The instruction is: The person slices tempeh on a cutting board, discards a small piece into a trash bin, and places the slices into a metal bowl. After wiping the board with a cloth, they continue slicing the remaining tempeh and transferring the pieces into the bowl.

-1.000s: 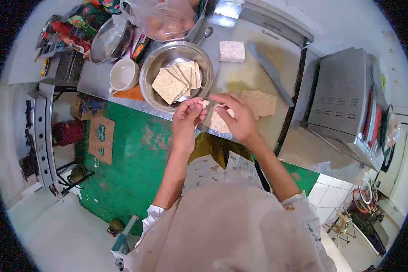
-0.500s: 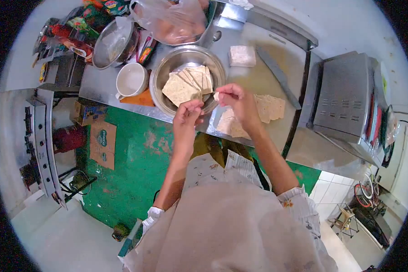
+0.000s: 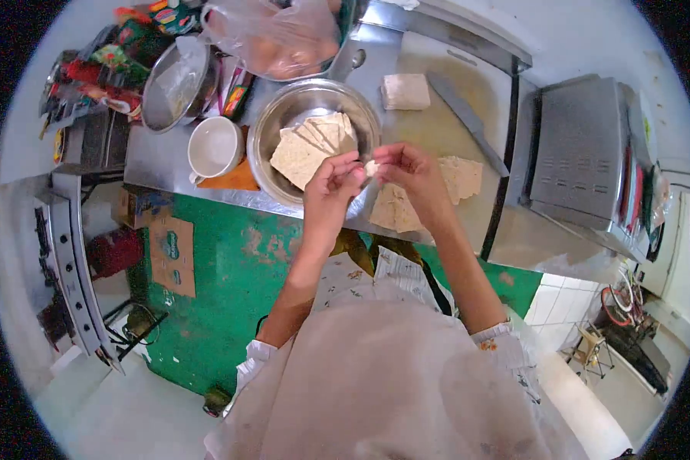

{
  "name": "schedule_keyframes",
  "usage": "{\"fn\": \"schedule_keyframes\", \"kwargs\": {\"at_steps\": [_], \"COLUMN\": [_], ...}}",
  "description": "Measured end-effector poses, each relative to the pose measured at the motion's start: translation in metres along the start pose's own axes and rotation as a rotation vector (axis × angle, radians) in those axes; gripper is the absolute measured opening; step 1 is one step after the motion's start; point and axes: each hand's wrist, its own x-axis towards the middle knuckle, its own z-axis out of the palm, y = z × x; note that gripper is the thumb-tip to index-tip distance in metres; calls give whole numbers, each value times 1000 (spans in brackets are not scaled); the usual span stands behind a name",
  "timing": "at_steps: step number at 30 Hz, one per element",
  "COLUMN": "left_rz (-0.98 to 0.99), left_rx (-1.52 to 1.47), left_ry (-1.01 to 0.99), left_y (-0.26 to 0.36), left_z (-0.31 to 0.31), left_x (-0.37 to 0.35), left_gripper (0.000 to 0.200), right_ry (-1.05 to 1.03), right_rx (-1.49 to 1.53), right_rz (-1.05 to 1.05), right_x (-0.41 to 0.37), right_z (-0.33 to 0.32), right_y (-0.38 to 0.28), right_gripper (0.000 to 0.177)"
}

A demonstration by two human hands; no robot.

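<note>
Where the steel counter (image 3: 157,157) meets the open floor, its front edge runs close below the round shiny metal bowl (image 3: 254,138). The bowl's right side lies near the left edge of the white, yellow-stained cutting board (image 3: 414,134). Bare board lies between the pale rectangular block (image 3: 405,91) near its far edge and the flat beige slices (image 3: 460,179) toward its front. The long grey knife (image 3: 468,115) slants to the board's right edge, limiting room there.

The right hand (image 3: 410,172) pinches a small off-white piece (image 3: 371,168) between its fingertips, beside the bowl's right rim. The left hand (image 3: 333,184) has bent fingers close to that piece; whether they grip it, I cannot tell. Half a second ago the hands were farther apart; now their fingertips nearly meet.

Both hands cover part of the bowl's near right rim and some board slices. Clear plastic blurs the rounded contents of the container at the counter's far side.
</note>
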Motion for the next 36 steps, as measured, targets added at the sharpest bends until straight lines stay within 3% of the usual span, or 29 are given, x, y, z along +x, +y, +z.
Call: {"fn": "schedule_keyframes", "kwargs": {"at_steps": [4, 6, 7, 9, 10, 15, 17, 18, 22, 27, 29, 34, 36], "left_rz": [6, 130, 212, 296, 388, 373, 592, 589, 506, 475, 148, 250, 289], "left_rx": [133, 311, 472, 609, 740, 882, 902, 907, 865, 890, 771, 802, 848], "left_ry": [-125, -182, -212, -256, -283, -376, -337, -347, -332, -293, -296, -270, -263], "left_y": [-21, -28, -21, -37, -44, -76, -77, -78, -82, -93, -87, -94, -94], "left_z": [20, 32, 41, 56, 63, 69, 66, 61, 33, 12, 15, 13, 13], "left_x": [10, 14, 14, 22, 27, 49, 43, 39, 9, -17, -23, -23, -23], "left_gripper": [15, 16, 15, 15, 15, 17, 25, 25, 33, 35, 37, 38, 39], "right_ry": [70, 357, 373, 375, 389, 532, 561, 579, 615, 604, 638, 671, 543], "right_rx": [-131, -213, -209, -493, -487, -910, -925, -949, -939, -648, -576, -345, -330], "right_rz": [-54, -59, -56, 198, 202, 4, 11, 12, 38, 120, 153, 229, 268], "right_x": [-24, -40, -50, -74, -84, -103, -104, -105, -104, -95, -91, -83, -82], "right_z": [-17, -39, -50, -67, -67, -55, -50, -47, -40, -41, -38, -41, -41], "right_y": [2, 8, 16, 40, 52, 86, 92, 94, 97, 105, 103, 108, 101], "right_gripper": [20, 18, 18, 18, 18, 20, 22, 23, 24, 21, 21, 21, 22]}}
